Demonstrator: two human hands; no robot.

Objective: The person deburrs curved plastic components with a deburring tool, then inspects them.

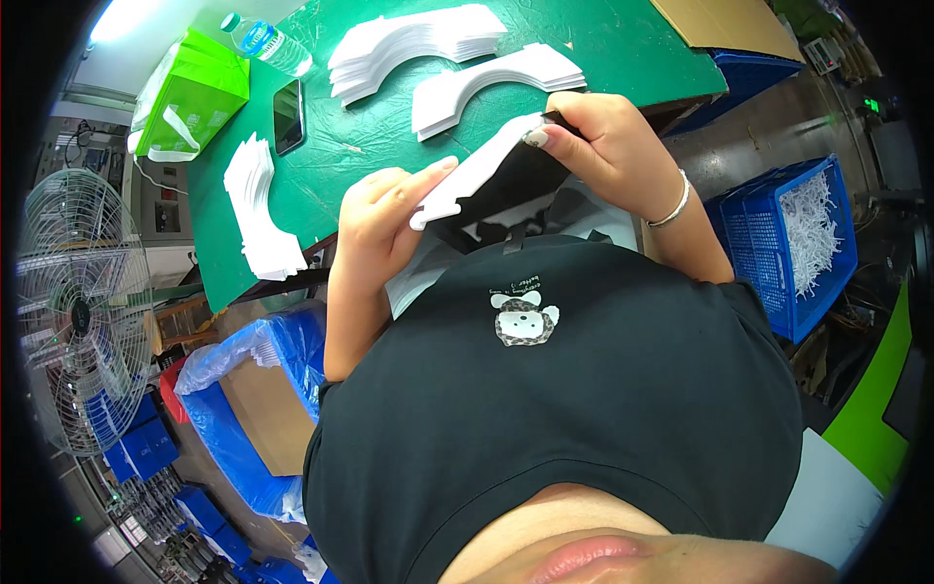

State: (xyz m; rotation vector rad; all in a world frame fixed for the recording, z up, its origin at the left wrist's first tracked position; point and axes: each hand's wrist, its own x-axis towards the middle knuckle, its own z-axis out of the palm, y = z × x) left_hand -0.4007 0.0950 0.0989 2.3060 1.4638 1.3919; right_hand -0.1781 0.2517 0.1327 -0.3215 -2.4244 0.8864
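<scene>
A white die-cut card piece [484,173], with small notches at its lower left end, is stretched between my two hands at the table's near edge. My left hand [381,216] closes on its lower left end, index finger along the top edge. At the upper right end my right hand [605,146] pinches it between thumb and fingers. Whether it is one piece or several together I cannot tell. Just beyond lies a curved stack of white card pieces [496,86], with a thicker stack [413,47] behind it. Another fanned stack [258,209] lies at the left.
The green table [389,136] also bears a phone [289,117], a water bottle [268,44] and a green bag [195,92]. A large fan [78,311] stands left. Below it is a blue-lined box [258,409]. At right, a blue crate [769,253] holds white paper strips.
</scene>
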